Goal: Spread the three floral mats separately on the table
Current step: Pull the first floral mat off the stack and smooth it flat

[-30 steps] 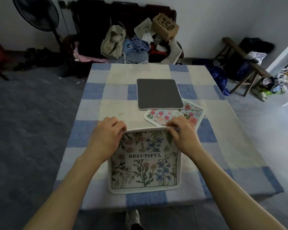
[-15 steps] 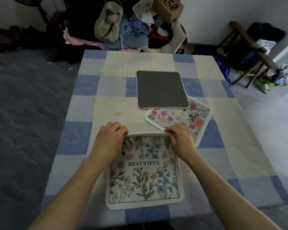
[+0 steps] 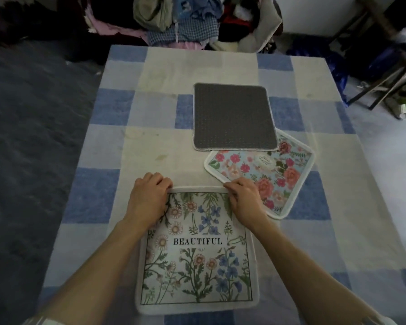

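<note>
The BEAUTIFUL mat, printed with wildflowers and that one word, lies flat and face up on the checked worktop, its near edge close to the worktop's near edge. The left hand sits on this mat's far-left corner, its fingers curled over the white border and grasping it. The right hand is at the mat's far-right corner, its fingers bent and pinching the border there. Both forearms cross the mat's side edges.

Just beyond the BEAUTIFUL mat to the right, the pink-flowered mat lies face up and turned at an angle. The right hand covers the spot where the two come closest, so I cannot tell whether they overlap. Farther beyond the BEAUTIFUL mat, the grey mat lies with its plain side up, its near edge resting on the pink-flowered mat's far part. Well beyond the BEAUTIFUL mat, past the worktop's far edge, is a clothes pile.
</note>
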Available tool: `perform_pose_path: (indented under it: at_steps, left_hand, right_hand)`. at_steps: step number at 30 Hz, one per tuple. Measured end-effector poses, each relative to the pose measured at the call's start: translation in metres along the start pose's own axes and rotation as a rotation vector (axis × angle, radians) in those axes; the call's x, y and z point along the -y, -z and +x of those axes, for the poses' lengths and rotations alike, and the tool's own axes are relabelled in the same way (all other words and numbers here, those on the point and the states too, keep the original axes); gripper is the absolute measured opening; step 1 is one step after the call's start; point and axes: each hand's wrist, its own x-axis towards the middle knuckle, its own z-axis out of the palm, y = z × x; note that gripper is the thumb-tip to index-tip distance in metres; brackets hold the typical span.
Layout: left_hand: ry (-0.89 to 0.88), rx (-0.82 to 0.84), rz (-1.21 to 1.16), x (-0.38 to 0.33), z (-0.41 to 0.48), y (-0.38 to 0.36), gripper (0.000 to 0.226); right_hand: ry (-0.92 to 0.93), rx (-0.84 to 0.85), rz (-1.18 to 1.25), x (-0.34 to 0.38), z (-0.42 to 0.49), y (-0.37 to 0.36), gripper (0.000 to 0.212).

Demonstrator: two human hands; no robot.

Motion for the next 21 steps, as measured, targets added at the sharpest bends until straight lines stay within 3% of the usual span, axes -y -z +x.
perform_pose_path:
  at_steps: [5,10,16,21]
  left_hand:
    - [0.035,0.027,-0.004,0.002,-0.001,-0.015,0.015]
    - [0.060,0.150,-0.003,-0.001,-0.015,-0.028,0.037]
    - [0.032,0.228,0.068,0.004,-0.018,-0.035,0.053]
    - [0.023,0.255,0.075,0.007,-0.014,-0.034,0.052]
  right_hand:
    - [0.027,0.121,-0.125,-0.011,0.001,-0.011,0.039]
    - [0.062,0.231,-0.270,-0.013,-0.005,-0.020,0.055]
    - [0.060,0.197,-0.266,-0.017,-0.005,-0.024,0.048]
    - [0.062,0.163,-0.263,-0.019,-0.005,-0.027,0.044]
